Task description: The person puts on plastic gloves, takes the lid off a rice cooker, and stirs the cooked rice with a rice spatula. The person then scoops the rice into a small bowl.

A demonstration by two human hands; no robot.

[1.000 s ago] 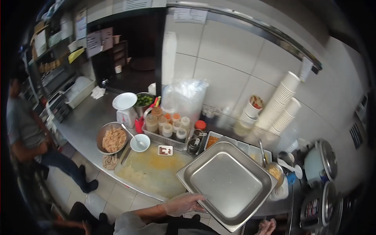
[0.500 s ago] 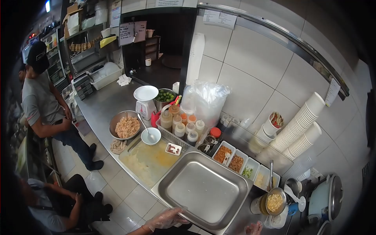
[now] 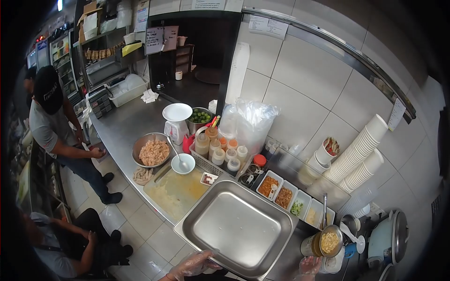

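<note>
A large steel tray [image 3: 236,228] lies flat side down at the near side of the bench [image 3: 115,122], its inside bare metal with a few small specks. Its 9 o'clock corner is at the bench's front edge. Whether it rests wholly on the bench I cannot tell.

The left hand [image 3: 193,264], in a clear glove, has its grip closed on the tray's rim at 7 o'clock; how tightly is hidden. The right hand [image 3: 309,266], also gloved, is just off the tray at 4 o'clock, its grip loosely open with nothing seen in it; the frame cuts off its wrist.

Around the tray: at 10 o'clock, a stained board [image 3: 171,194]; at 11, a small dish [image 3: 209,178] with dark red bits. Beyond the board stands a pale bowl [image 3: 179,167] with a spoon [image 3: 173,144] in it, and at that bowl's 10 o'clock a steel bowl [image 3: 135,153] of pinkish food. Sauce bottles [image 3: 218,157] crowd a basket [image 3: 207,165] near 12. Four tubs [image 3: 300,203] run from 1 to 2 o'clock, and stacked cups [image 3: 358,152] rise farther out at 2. At 3 o'clock are a tin [image 3: 309,247] and a pot [image 3: 382,239].

One person [image 3: 49,126] stands at 10 o'clock; another [image 3: 58,255] sits at 9.
</note>
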